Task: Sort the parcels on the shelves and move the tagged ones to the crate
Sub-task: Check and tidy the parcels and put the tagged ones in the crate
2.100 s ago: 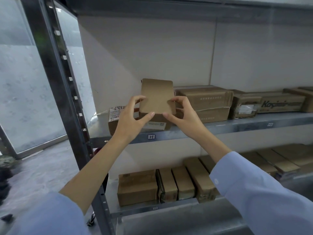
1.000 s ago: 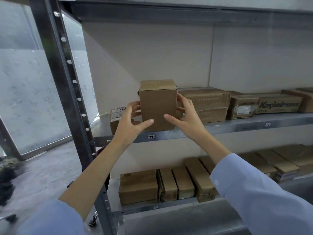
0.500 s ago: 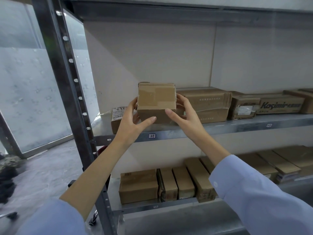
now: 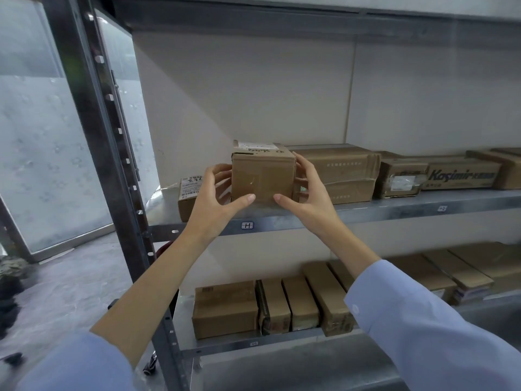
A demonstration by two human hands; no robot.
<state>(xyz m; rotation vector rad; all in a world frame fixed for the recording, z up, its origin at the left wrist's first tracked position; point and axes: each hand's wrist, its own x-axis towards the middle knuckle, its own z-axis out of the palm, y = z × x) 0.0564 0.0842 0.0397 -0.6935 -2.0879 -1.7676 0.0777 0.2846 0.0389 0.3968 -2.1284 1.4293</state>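
Observation:
A small brown cardboard parcel stands on the upper shelf, and the edge of a white label with handwriting shows on its top. My left hand holds its left side with the thumb on the lower front face. My right hand holds its right side, thumb also on the front. Behind my left hand lies a low parcel with a white barcode tag. No crate is in view.
A wide taped parcel, a small one and a printed "Kosimir" box line the upper shelf to the right. Several parcels fill the lower shelf. A grey steel upright stands at the left.
I have turned the parcel over between my hands from standing tall to a lower position. Its labelled face has come up on top, and it has sunk onto the shelf.

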